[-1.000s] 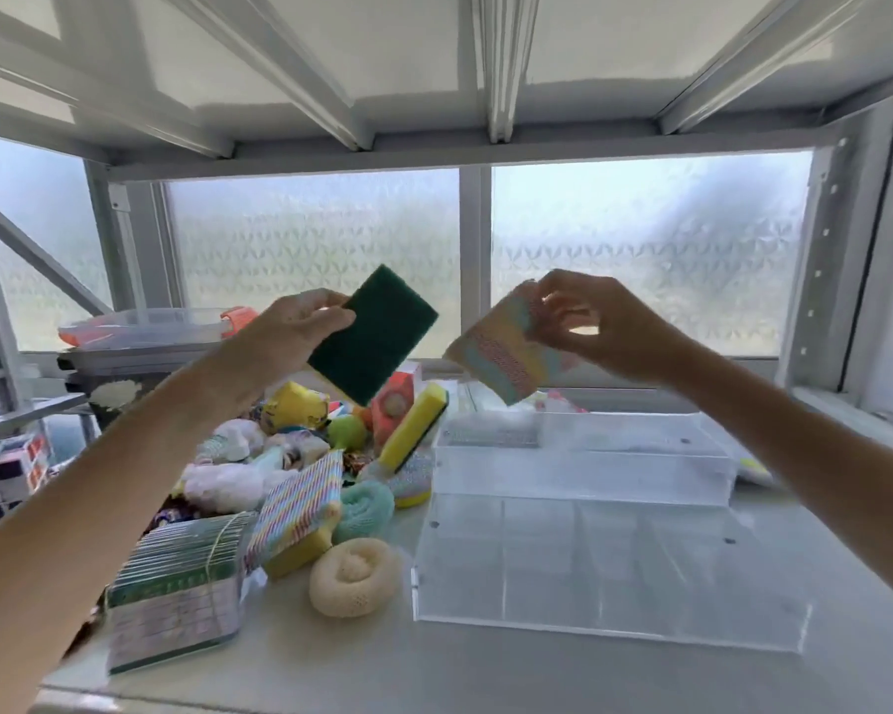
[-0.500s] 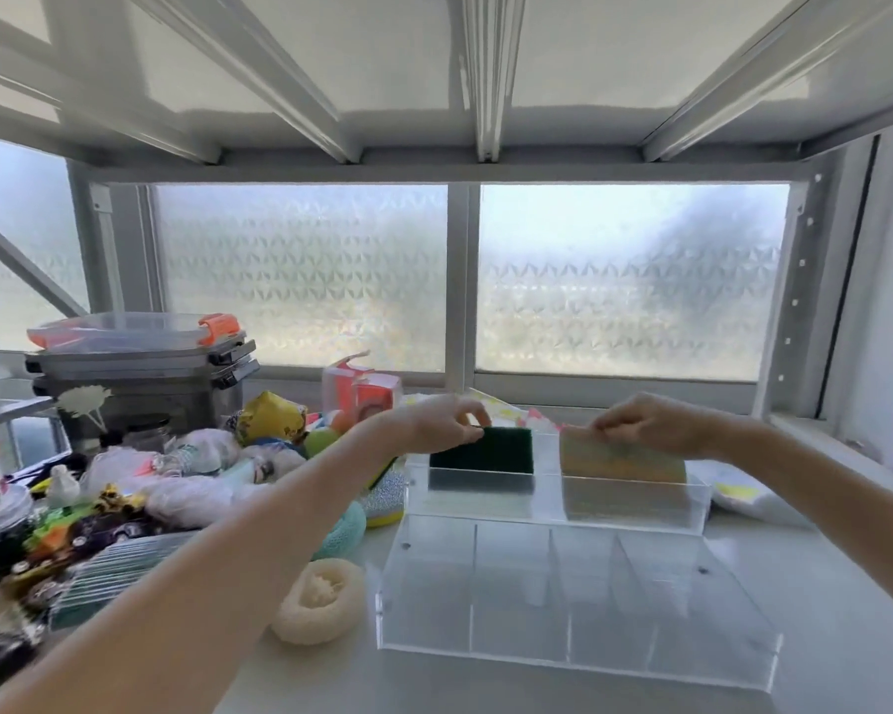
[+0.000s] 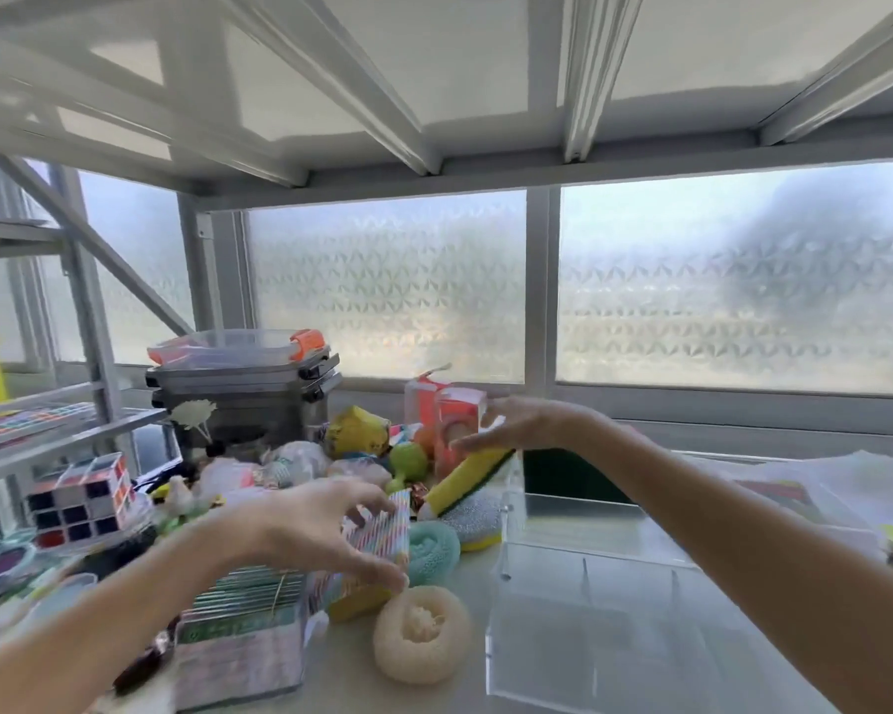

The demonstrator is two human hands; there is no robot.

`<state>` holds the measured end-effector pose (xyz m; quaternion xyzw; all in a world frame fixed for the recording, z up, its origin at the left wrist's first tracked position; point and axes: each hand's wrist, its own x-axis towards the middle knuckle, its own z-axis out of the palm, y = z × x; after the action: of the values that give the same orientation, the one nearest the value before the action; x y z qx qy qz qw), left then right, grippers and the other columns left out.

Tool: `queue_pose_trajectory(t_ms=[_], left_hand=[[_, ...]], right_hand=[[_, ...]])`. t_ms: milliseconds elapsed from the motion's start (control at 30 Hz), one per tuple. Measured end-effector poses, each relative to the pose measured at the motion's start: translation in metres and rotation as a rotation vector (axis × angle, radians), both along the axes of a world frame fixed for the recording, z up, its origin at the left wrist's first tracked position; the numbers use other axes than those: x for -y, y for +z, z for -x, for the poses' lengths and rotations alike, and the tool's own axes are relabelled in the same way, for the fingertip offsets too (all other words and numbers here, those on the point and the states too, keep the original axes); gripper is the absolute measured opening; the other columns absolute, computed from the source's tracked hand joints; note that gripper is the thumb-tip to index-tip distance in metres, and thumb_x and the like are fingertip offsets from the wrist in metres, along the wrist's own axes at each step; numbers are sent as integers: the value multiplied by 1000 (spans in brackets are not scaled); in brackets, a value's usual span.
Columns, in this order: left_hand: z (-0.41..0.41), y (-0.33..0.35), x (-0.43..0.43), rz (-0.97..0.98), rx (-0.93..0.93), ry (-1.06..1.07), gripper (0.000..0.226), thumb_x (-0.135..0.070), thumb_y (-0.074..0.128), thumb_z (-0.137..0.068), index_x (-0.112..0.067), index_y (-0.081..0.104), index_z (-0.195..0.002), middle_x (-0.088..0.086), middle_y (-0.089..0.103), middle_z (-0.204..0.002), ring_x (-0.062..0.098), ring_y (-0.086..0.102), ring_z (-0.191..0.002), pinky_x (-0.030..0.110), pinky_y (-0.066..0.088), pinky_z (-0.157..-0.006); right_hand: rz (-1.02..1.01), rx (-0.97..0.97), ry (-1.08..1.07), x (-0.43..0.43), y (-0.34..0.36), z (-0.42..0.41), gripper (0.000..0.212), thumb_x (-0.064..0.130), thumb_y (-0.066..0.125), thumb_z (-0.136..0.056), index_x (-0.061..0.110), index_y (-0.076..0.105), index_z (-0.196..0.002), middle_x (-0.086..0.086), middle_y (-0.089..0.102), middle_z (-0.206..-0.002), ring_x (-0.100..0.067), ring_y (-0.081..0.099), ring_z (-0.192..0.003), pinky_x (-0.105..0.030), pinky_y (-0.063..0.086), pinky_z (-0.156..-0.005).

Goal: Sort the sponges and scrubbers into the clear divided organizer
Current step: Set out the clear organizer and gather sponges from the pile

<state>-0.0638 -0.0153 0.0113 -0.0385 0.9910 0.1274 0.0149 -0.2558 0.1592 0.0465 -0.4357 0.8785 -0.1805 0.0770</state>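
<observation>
While half a second ago both sponges were going into the organizer, now reaching back to the pile. Left hand (image 3: 326, 533), fingers spread, closing around striped multicolour rectangular sponge (image 3: 382, 543), not yet clamped. Right hand (image 3: 516, 422) open over yellow-and-green foam sponge (image 3: 467, 479). Dark green flat scrubber (image 3: 563, 476) standing in clear divided acrylic organizer (image 3: 589, 600), rear compartment: first placement done.

This looks like a home storage corner: a white metal rack (image 3: 99, 322) set against frosted, patterned windows (image 3: 387, 286). The shelf (image 3: 434, 682) carries a household jumble: sponges (image 3: 467, 479), puzzle cubes (image 3: 81, 499), stacked lidded tubs (image 3: 243, 383), small boxes (image 3: 447, 414) and toys, beside a clear organizer (image 3: 589, 600).
</observation>
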Motion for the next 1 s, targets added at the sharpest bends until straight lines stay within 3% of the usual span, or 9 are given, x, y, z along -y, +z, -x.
queue_pose_trajectory(t_ms=[133, 267, 400, 467, 533, 633, 767, 933, 1000], left_hand=[[3, -23, -6, 61, -110, -25, 89, -64, 68, -66, -31, 35, -142, -14, 42, -134, 6, 42, -123, 22, 34, -99], [17, -14, 5, 20, -95, -31, 45, -49, 57, -84, -27, 56, -123, -8, 60, -121, 9, 55, -107, 29, 42, -96], [24, 6, 30, -262, -202, -5, 48, -62, 56, -78, -17, 68, -90, -6, 66, -78, 12, 57, -74, 41, 47, -78], [26, 24, 34, -450, -378, 16, 33, -52, 63, -78, -20, 71, -81, -14, 69, -71, 12, 57, -77, 30, 48, -77], [28, 46, 30, -590, -571, 34, 17, -41, 65, -81, -25, 70, -78, -14, 70, -78, 14, 58, -84, 21, 45, -76], [32, 73, 7, -776, -727, 47, 11, -26, 61, -86, -23, 68, -93, 0, 69, -99, 19, 63, -92, 28, 48, -82], [64, 76, -42, -894, -645, 20, 32, -24, 62, -87, -8, 61, -116, 15, 68, -115, 29, 65, -104, 45, 51, -94], [116, 44, -103, -847, -363, -5, 36, -19, 57, -92, -13, 44, -125, 10, 61, -109, 18, 63, -91, 22, 58, -66], [133, 30, -117, -795, -318, -8, 35, -14, 51, -95, -12, 40, -127, 12, 58, -110, 19, 61, -92, 21, 58, -66]], right_hand=[[-114, -12, -77, 18, -14, -7, 59, 50, 78, -70, 20, 60, -117, 2, 54, -100, -16, 53, -88, -22, 39, -62], [173, 126, -28, 8, -3, -8, 43, 27, 83, -71, 17, 64, -109, -4, 63, -101, -17, 61, -85, -21, 48, -69], [408, 163, -15, -36, 31, -10, 49, 20, 77, -79, 15, 58, -123, -10, 67, -110, -22, 60, -94, -28, 48, -80], [448, 151, -43, -69, 46, -9, 46, 19, 73, -82, 16, 58, -125, -9, 67, -113, -22, 60, -98, -23, 46, -77], [433, 115, -89, -102, 52, -3, 43, 20, 70, -85, 18, 58, -127, -9, 65, -117, -23, 59, -104, -20, 45, -76], [369, 119, -163, -146, 49, 6, 40, 20, 66, -88, 19, 58, -127, -3, 62, -113, -21, 58, -100, -23, 46, -73], [311, 132, -261, -201, 39, 10, 34, 22, 69, -85, 20, 62, -119, -3, 65, -109, -18, 61, -95, -28, 47, -74], [377, 154, -352, -249, 28, 13, 47, 40, 71, -58, 26, 63, -102, -16, 70, -106, -27, 62, -90, -38, 46, -80], [403, 170, -377, -257, 21, 19, 42, 36, 71, -64, 22, 62, -103, -19, 68, -107, -30, 62, -91, -38, 44, -79]])
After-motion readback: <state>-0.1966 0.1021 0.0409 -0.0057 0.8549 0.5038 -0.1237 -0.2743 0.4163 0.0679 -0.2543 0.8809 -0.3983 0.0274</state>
